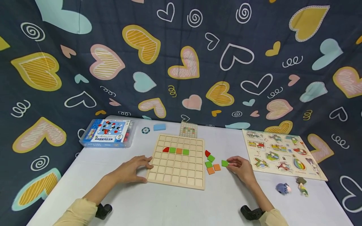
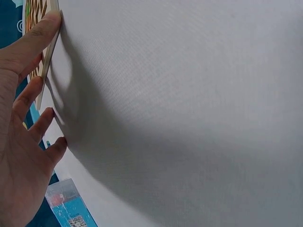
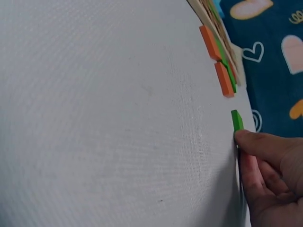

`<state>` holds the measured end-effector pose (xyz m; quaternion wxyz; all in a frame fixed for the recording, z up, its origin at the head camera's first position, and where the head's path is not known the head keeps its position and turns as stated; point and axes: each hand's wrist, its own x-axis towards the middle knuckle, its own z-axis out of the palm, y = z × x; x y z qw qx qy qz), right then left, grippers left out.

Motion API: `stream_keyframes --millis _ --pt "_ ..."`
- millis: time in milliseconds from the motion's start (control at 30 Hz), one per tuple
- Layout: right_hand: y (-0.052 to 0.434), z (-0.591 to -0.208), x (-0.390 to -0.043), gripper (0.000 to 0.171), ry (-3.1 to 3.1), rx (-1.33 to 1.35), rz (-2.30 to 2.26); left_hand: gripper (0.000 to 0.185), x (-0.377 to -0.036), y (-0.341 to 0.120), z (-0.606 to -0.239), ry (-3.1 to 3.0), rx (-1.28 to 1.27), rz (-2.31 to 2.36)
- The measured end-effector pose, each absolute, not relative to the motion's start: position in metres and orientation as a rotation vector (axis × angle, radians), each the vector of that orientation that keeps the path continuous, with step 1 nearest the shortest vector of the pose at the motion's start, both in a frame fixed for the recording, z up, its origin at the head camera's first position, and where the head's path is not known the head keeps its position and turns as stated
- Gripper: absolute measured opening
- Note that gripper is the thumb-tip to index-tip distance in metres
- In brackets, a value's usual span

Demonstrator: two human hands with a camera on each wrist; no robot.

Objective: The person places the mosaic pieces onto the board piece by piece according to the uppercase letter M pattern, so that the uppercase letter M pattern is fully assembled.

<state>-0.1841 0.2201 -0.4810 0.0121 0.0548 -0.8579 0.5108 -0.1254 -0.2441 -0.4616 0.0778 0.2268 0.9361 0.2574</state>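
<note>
A wooden grid board (image 1: 176, 179) lies on the table. One of its upper rows holds a red rounded piece (image 1: 166, 150), a green square (image 1: 172, 150), an orange square (image 1: 179, 151) and another green square at the right. My left hand (image 1: 133, 169) rests against the board's left side, thumb at the near corner and fingers spread along the edge. To the right of the board, my right hand (image 1: 241, 169) pinches a green square tile (image 3: 237, 120) between thumb and fingers, low over the table. Several loose red, green and orange tiles (image 1: 216, 167) lie between that hand and the board.
A small pattern card (image 1: 188, 129) stands behind the board. Back left are a clear-and-blue plastic case (image 1: 107, 133), a round chip (image 1: 145, 130) and a blue block (image 1: 159, 127). On the right lie a picture puzzle board (image 1: 282, 153) and small figurines (image 1: 283, 188).
</note>
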Motion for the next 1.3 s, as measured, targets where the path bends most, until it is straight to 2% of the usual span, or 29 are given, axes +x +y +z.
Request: stream_keyframes --millis 400,967,1100,1300 --pt "0.221 -0.488 -0.184 0.025 -2.636 0.125 1.632 0.046 -0.124 -0.241 -0.462 2.802 0.662 0.778" --pt "0.217 -0.475 -0.192 0.029 -2.696 0.106 1.576 0.046 -0.124 -0.242 -0.457 2.809 0.676 0.755" --pt "0.205 -0.467 -0.208 0.028 -2.687 0.212 1.624 0.046 -0.123 -0.244 -0.455 2.807 0.671 0.760" --pt "0.185 -0.466 -0.242 0.026 -2.785 0.600 1.641 0.045 -0.123 -0.243 -0.458 2.802 0.693 0.782"
